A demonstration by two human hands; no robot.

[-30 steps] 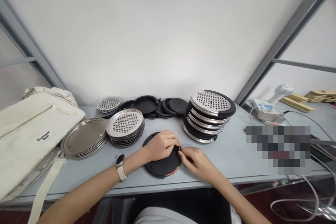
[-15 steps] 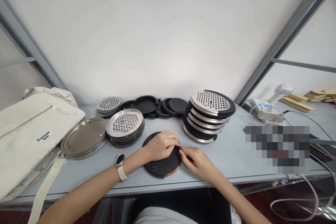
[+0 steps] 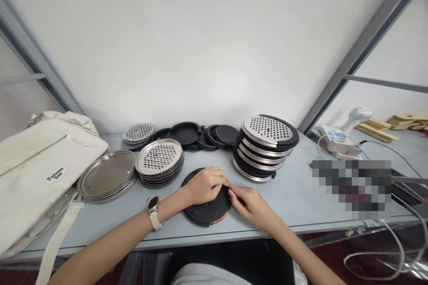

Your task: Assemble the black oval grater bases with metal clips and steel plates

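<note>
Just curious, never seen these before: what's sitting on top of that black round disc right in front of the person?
Both hands: the left hand lies across the black disc, and the right hand pinches something tiny at its edge. The disc's middle is hidden.

From my remote seat I see two bare forearms, no sleeves reaching either wrist or anything further up the part in view. My left hand (image 3: 204, 185) has short, unpainted nails and no rings that I can make out. On that wrist sits a watch (image 3: 153, 205) with a small dark round face in a pale metal case (its strap is cream or off-white, looped with a keeper band). My right hand (image 3: 249, 202) and its wrist are plain, bearing no band or jewellery visible. At the bottom edge, a patch of light grey clothing (image 3: 203, 275) covers my lap.
</note>
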